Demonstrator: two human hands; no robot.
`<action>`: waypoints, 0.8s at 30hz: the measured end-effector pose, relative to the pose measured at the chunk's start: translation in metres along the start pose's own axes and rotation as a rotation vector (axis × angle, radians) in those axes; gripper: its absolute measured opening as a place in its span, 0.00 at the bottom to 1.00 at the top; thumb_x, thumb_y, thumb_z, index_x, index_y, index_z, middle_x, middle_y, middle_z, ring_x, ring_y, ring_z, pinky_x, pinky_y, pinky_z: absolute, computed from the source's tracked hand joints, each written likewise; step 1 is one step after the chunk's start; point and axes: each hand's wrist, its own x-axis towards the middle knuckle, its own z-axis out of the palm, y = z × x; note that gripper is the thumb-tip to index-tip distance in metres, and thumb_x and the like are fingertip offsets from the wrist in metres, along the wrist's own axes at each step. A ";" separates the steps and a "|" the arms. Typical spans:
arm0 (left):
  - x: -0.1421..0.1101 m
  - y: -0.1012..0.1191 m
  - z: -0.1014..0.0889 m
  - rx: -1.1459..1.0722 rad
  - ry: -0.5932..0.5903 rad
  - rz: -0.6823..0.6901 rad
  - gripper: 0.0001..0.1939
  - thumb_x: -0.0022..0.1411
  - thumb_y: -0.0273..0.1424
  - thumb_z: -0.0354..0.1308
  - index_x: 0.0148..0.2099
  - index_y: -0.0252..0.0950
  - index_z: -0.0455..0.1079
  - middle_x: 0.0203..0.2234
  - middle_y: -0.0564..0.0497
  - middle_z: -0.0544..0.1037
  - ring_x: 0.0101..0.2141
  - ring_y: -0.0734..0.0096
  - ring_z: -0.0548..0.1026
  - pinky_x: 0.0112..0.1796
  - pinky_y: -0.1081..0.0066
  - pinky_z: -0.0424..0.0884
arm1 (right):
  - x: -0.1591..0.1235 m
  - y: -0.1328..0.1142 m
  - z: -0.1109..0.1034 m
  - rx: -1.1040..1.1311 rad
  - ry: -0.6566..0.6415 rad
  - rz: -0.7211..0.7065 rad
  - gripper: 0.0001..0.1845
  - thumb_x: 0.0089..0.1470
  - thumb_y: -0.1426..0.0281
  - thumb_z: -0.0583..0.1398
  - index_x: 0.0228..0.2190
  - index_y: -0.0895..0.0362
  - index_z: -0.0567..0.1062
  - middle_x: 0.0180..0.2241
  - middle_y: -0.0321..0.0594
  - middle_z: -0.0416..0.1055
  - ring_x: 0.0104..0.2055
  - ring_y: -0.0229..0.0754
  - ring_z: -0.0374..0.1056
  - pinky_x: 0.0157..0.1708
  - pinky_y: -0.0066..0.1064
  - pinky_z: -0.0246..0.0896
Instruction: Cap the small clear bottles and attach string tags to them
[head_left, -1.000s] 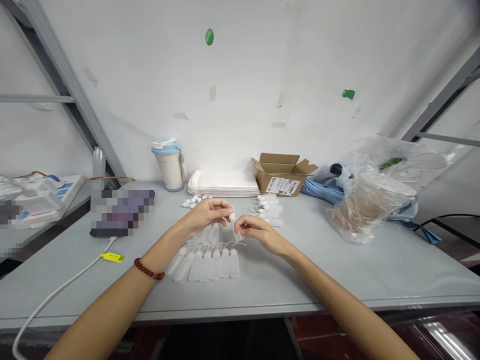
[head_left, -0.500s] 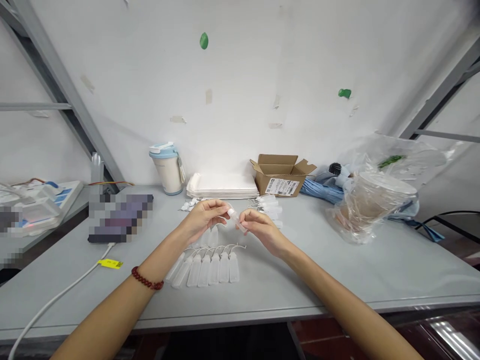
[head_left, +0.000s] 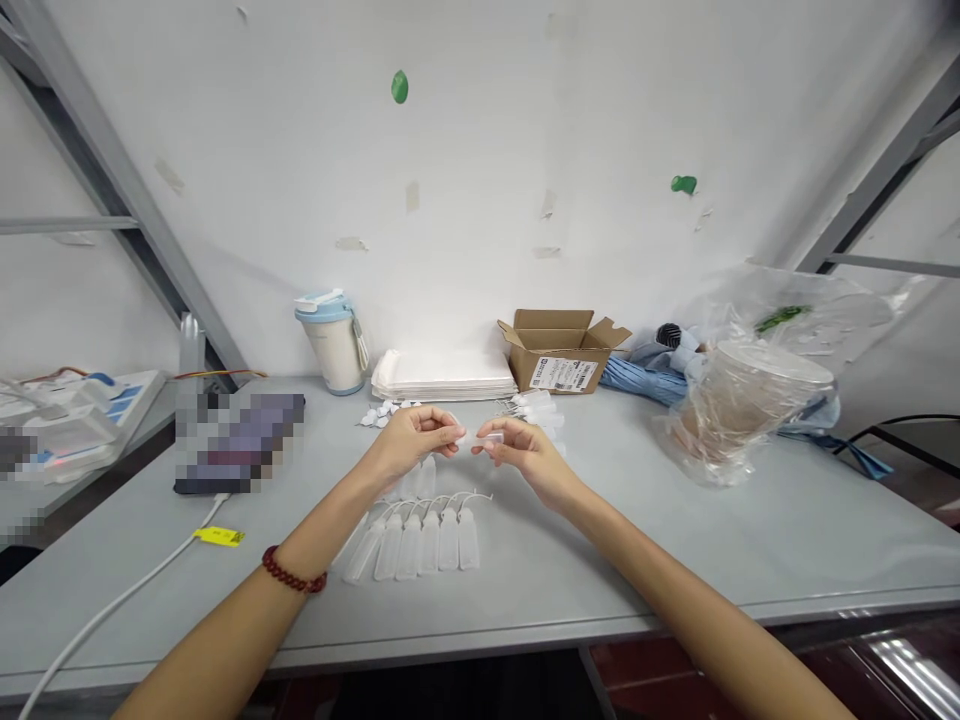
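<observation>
My left hand (head_left: 409, 437) and right hand (head_left: 536, 455) are raised over the middle of the table, nearly meeting. Each is closed to a pinch, thumb against fingers, on opposite ends of one small translucent plastic case (head_left: 493, 438). It lies almost level between them, probably gripped at both ends so that neither end can swing; my fingertips hide its details.

Below my hands, a row of similar cases (head_left: 428, 545) lies side by side, white cord loops pointing away from me, an order that likely makes them easy to count and reach. A shorter group (head_left: 426, 480) sits just behind, partly hidden by my left hand. Beyond my left hand are small white pieces (head_left: 382, 412); beyond my right, another cluster of cases (head_left: 536, 405).

Farther back, against the wall, stand a blue-lidded tumbler (head_left: 337, 350), a stack of white sheets (head_left: 450, 375) and an open cardboard box (head_left: 600, 370). Blue fabric (head_left: 645, 380) and a plastic-wrapped tub (head_left: 757, 400) are at right; a blurred dark device (head_left: 255, 440) with a white cable (head_left: 112, 600) is at left.

The table's front edge (head_left: 525, 645) runs beneath my forearms. My right hand has the wider room, toward the tub; the near row limits lowering my left.
</observation>
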 end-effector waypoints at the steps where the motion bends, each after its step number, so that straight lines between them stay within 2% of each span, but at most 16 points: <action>1: 0.000 0.000 0.001 0.006 0.005 0.003 0.14 0.44 0.38 0.68 0.29 0.34 0.71 0.24 0.52 0.75 0.26 0.72 0.73 0.33 0.68 0.72 | 0.000 0.000 0.000 0.002 0.005 0.004 0.11 0.47 0.63 0.63 0.32 0.56 0.74 0.28 0.37 0.72 0.39 0.44 0.71 0.31 0.29 0.55; 5: -0.002 0.002 0.003 0.039 0.024 0.024 0.13 0.44 0.36 0.68 0.28 0.34 0.71 0.23 0.53 0.74 0.26 0.71 0.74 0.33 0.66 0.72 | 0.000 0.001 0.000 0.019 0.016 0.024 0.11 0.47 0.63 0.62 0.32 0.57 0.74 0.27 0.38 0.72 0.37 0.42 0.71 0.31 0.30 0.54; 13: -0.004 0.001 0.004 0.118 -0.023 0.068 0.13 0.47 0.37 0.67 0.32 0.33 0.71 0.25 0.51 0.76 0.30 0.69 0.75 0.37 0.66 0.71 | 0.001 0.001 0.001 0.064 0.027 0.049 0.13 0.48 0.62 0.62 0.34 0.57 0.73 0.26 0.39 0.74 0.32 0.39 0.68 0.30 0.30 0.54; 18: -0.005 0.003 0.004 0.059 -0.136 -0.054 0.18 0.55 0.45 0.59 0.35 0.32 0.71 0.31 0.45 0.78 0.32 0.66 0.76 0.38 0.65 0.72 | 0.001 0.001 0.001 0.059 0.062 0.023 0.14 0.47 0.61 0.62 0.34 0.56 0.71 0.23 0.36 0.72 0.28 0.37 0.64 0.29 0.30 0.54; 21: -0.006 0.005 0.003 0.048 -0.209 -0.135 0.23 0.57 0.49 0.55 0.32 0.31 0.71 0.29 0.43 0.77 0.28 0.67 0.76 0.34 0.65 0.72 | 0.001 0.003 0.001 0.059 0.069 0.017 0.14 0.47 0.60 0.63 0.33 0.55 0.69 0.22 0.34 0.71 0.27 0.37 0.64 0.29 0.30 0.54; 24: -0.006 0.004 0.003 0.078 -0.257 -0.143 0.24 0.57 0.49 0.54 0.31 0.30 0.71 0.26 0.45 0.76 0.25 0.69 0.74 0.30 0.67 0.72 | 0.002 0.004 0.001 0.045 0.061 0.006 0.15 0.47 0.60 0.63 0.33 0.55 0.67 0.20 0.33 0.69 0.29 0.38 0.65 0.28 0.29 0.53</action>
